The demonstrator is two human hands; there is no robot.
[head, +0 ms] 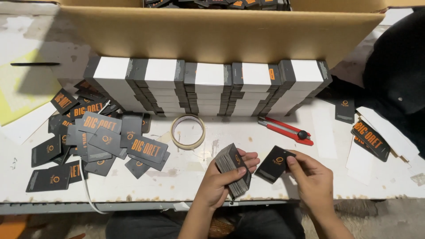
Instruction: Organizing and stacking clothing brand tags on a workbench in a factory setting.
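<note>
**Head view: tags in both hands at the table edge**

Head camera looks straight down, and I see my left hand [221, 179] curled around a thick stack [233, 169] of small black tags, thumb across the top, fingers closed on the far side. My right hand [312, 177] pinches a single tag [275, 163] between thumb and fingertips, the rest of the hand loosely bent. That tag is tilted, just beside the stack but apart from it; both sit low over the near edge of the white table [199, 177].

Beyond my hands lies a tape roll [188, 131], flat on the table, and to its right a red cutter [287, 130]. Behind them stands a row of white-and-grey boxes [208, 86], piled several high against a cardboard box flap [221, 33]. To my left a loose heap of tags [95, 141] spreads over the table (black with orange print, some larger than others), with a white cord [86, 188] running out from under it. A few more tags [371, 139] lie at the far right, near a dark sleeve [396, 79] of another person.
</note>
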